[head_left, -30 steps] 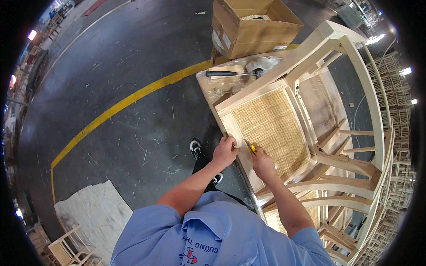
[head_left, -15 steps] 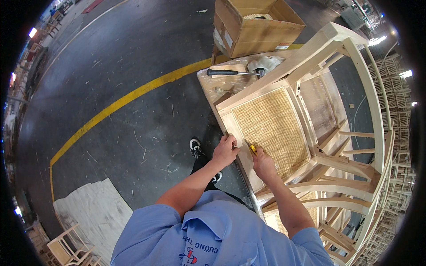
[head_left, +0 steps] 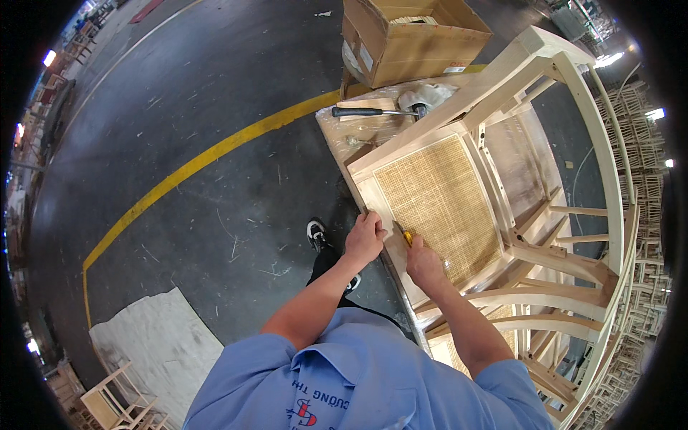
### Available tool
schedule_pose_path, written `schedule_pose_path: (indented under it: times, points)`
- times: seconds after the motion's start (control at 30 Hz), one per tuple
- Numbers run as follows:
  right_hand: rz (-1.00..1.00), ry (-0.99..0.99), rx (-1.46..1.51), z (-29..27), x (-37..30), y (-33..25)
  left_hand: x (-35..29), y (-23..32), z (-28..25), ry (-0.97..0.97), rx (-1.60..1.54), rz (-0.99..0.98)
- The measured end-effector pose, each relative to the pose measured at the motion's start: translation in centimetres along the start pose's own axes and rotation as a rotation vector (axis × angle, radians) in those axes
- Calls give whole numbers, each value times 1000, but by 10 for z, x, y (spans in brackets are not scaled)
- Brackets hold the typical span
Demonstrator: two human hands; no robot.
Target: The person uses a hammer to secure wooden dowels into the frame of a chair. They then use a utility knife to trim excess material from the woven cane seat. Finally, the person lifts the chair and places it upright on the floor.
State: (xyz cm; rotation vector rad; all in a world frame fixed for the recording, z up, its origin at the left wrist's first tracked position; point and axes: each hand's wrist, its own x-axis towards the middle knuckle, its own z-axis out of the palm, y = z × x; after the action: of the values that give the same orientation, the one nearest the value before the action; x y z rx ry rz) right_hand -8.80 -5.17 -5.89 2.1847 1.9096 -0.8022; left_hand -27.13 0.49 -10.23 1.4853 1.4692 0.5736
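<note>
A pale wooden chair frame (head_left: 374, 197) with a woven cane panel (head_left: 437, 204) lies on the workbench in front of me. In my right hand (head_left: 426, 264) is a yellow utility knife (head_left: 408, 236), its tip pointing away from me by the panel's left border. My left hand (head_left: 365, 236) is closed at the outer left edge of the frame, fingertips pressed together. Whatever is between those fingertips is too small to make out. A gap of bare wood separates the two hands.
Beyond the panel, a black-handled hammer (head_left: 369, 112) lies beside a crumpled white cloth (head_left: 428, 96). An open cardboard box (head_left: 423, 54) stands behind. Curved chair parts (head_left: 605, 165) rise on the right. Left, a pale sheet (head_left: 159, 351) covers some floor near a small chair (head_left: 107, 408).
The knife and my right hand have shifted slightly left along the panel's border. My left hand stays at the frame edge, with its fingers a little differently bent.
</note>
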Motion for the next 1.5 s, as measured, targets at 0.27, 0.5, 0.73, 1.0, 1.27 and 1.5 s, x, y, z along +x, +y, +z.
schedule_pose_path:
  times: [0.27, 0.5, 0.73, 1.0, 1.27, 1.5]
  points:
    - [-51, 59, -77, 7, -4, 1, -2, -3, 1, 16, 4, 24]
    - [-69, 125, -85, 7, -12, 22, -4, 7, 4, 0, 30, 18]
    - [-14, 267, 111, -2, -120, 55, -23, 2, 13, 136, 249, 233]
    - [122, 344, 362, 16, -175, 35, -25, -10, 20, 156, 111, 460]
    - [42, 297, 333, 13, -136, 33, -4, 3, 24, 267, 8, 75]
    - [-6, 339, 328, 1, -73, 22, 12, 17, 34, 247, -101, -208]
